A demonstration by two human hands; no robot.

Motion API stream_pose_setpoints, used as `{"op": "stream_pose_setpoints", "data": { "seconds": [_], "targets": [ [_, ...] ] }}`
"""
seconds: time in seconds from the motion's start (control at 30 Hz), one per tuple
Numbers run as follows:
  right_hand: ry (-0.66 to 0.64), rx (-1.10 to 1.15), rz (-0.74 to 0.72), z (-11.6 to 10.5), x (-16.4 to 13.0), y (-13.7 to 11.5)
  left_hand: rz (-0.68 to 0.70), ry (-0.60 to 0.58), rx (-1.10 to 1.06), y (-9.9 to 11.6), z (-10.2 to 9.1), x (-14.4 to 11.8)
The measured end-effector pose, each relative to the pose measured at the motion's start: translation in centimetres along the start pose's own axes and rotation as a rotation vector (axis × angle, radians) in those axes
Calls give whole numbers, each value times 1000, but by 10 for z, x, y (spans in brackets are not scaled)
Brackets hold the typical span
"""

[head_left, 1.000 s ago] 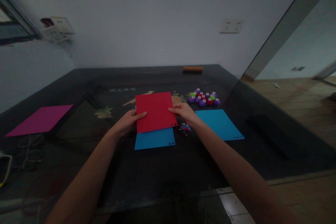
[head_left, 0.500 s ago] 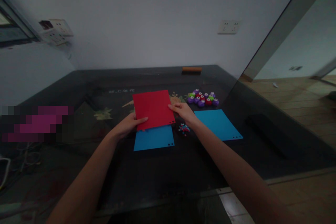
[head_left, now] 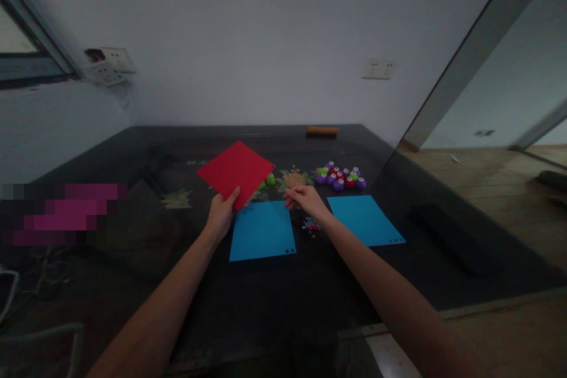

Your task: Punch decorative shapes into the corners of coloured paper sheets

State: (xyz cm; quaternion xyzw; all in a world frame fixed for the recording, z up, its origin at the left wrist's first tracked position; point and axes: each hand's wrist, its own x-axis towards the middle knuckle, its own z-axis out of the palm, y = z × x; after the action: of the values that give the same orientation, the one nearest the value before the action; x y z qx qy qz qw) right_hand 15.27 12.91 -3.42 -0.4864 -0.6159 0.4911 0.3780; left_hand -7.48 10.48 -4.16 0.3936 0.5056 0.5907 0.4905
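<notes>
My left hand [head_left: 221, 215] grips a red sheet of paper [head_left: 237, 168] by its lower corner, thumb on top. The sheet is turned like a diamond, with small dark marks at its right corner. Below it a blue sheet [head_left: 262, 233] lies flat, two black dots at its lower right corner. My right hand [head_left: 306, 199] hovers by that sheet's upper right corner, apart from the red paper, its fingers curled together; whatever they may hold is hidden. Near it lies a small pile of tiny coloured pieces [head_left: 311, 224]. A second blue sheet [head_left: 365, 220] with several dots lies to the right.
Several purple, red and green eyeball-like toys [head_left: 339, 177] cluster behind the right blue sheet. Green ones [head_left: 270, 179] peek out beside the red paper. A brown bar [head_left: 322, 130] lies at the dark table's [head_left: 283, 295] back edge, a long black object [head_left: 452, 239] at the right.
My right hand has let go of the red sheet. My left hand has turned it into a diamond and moved it left, uncovering more of the blue sheet and some green toys.
</notes>
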Motion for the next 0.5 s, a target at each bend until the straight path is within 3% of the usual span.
{"op": "stream_pose_setpoints", "data": {
  "seconds": [0.27,0.5],
  "targets": [
    [93,-246,-32,3,14,2,39,-9,-38,-3,4,0],
    [218,-666,-80,15,46,-1,55,-32,-37,-8,4,3]
  ]
}}
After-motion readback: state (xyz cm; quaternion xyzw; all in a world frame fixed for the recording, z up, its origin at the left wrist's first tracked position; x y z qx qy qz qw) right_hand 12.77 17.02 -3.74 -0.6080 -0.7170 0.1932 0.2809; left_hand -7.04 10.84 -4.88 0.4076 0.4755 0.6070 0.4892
